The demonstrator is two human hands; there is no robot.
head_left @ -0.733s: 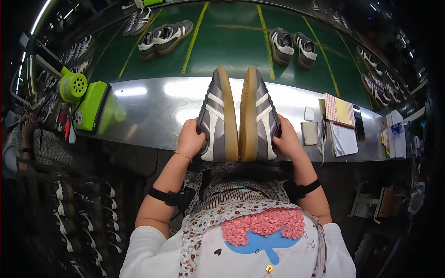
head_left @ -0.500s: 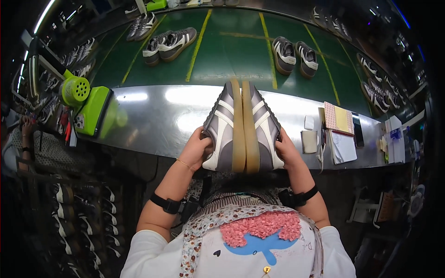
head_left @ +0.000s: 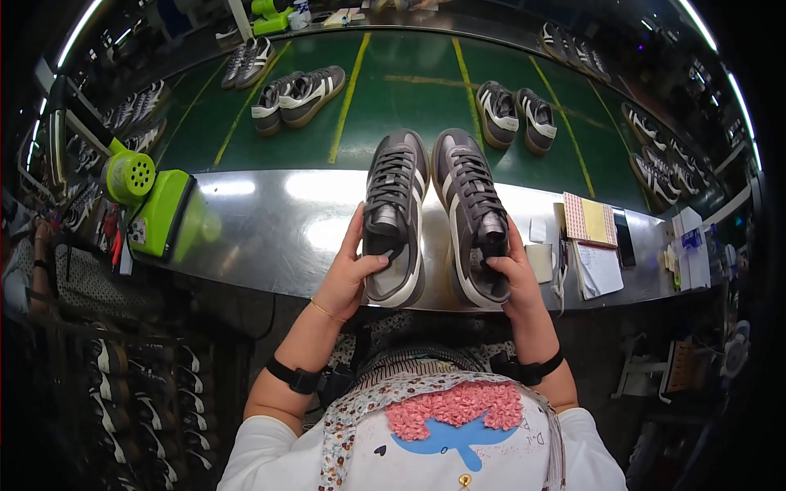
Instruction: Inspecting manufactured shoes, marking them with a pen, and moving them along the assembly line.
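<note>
Over a metal desk (head_left: 270, 237), clamping one grey shoe (head_left: 397, 214) in left fingers (head_left: 372, 263), another shoe (head_left: 470, 214) in right fingers (head_left: 502, 263), with tongue markings (head_left: 385, 218) too small to read, beside a green belt (head_left: 409, 102)

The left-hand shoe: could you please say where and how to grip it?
Probably take the shoe by the left edge of its opening, from the left: this faces the camera, so the left hand can pinch, thumb inside, fingers outside.

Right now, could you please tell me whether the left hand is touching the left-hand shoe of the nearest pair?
Touching: the head view shows the left hand gripping that gray shoe near its heel, thumb over the rim.
</note>
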